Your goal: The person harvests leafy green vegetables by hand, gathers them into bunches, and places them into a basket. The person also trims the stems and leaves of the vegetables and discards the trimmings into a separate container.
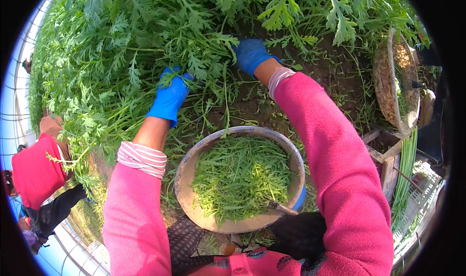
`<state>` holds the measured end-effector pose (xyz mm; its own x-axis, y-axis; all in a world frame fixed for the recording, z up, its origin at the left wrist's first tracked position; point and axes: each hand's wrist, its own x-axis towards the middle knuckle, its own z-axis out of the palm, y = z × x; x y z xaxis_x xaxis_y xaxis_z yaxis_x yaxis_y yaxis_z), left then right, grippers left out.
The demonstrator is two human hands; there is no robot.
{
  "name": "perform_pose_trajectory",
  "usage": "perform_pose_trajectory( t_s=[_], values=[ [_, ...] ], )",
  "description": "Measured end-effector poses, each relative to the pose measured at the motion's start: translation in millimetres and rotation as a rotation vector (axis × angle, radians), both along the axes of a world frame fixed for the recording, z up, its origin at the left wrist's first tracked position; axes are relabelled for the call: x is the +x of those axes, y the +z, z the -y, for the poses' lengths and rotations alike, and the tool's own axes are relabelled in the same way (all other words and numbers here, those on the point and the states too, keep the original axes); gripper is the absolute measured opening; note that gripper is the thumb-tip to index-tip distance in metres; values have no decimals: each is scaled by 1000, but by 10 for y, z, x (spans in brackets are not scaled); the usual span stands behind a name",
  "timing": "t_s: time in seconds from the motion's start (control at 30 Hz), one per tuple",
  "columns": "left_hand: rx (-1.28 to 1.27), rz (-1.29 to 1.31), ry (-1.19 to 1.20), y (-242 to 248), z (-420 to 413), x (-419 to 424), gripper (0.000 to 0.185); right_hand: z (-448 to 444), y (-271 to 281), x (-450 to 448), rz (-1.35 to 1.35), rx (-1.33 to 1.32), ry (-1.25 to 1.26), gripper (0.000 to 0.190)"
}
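Note:
My left hand (pixel 170 93), in a blue glove, reaches into a dense stand of garland chrysanthemum greens (pixel 145 32). Its thumb and fingers are partly covered by leaves. To the right and a little farther away, my right hand (pixel 251 56) wears the same kind of glove. It is among stems at the edge of the bare soil, with its fingertips hidden in foliage. Whether either hand grips stems cannot be made out. Between my knees stands a round basin (pixel 186 181) holding a heap of loose cut greens (pixel 242 177). A small wooden-handled tool (pixel 282 207) lies at its near right rim.
On the right, a worn round basket (pixel 384 79) is tipped on its side near a wooden box frame (pixel 387 154). Long green stalks (pixel 405 174) lie beside a white plastic crate (pixel 429 177). A person in red (pixel 38 170) bends over the plants at left. Trimmings litter the soil (pixel 327 68).

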<state>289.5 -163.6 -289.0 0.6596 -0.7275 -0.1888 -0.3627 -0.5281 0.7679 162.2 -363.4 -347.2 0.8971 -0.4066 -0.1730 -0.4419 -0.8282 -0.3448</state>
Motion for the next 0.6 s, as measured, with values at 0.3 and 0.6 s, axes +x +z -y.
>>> perform_pose_trajectory(
  t_s=[0.3, 0.6],
  values=[
    [-13, 6, -73, 101, 5, -14, 41, 229, 346, -428, -180, 444, 242, 29],
    [-29, 39, -149, 100, 102, 21, 39, -337, 146, -523, -74, 263, -110, 39]
  ],
)
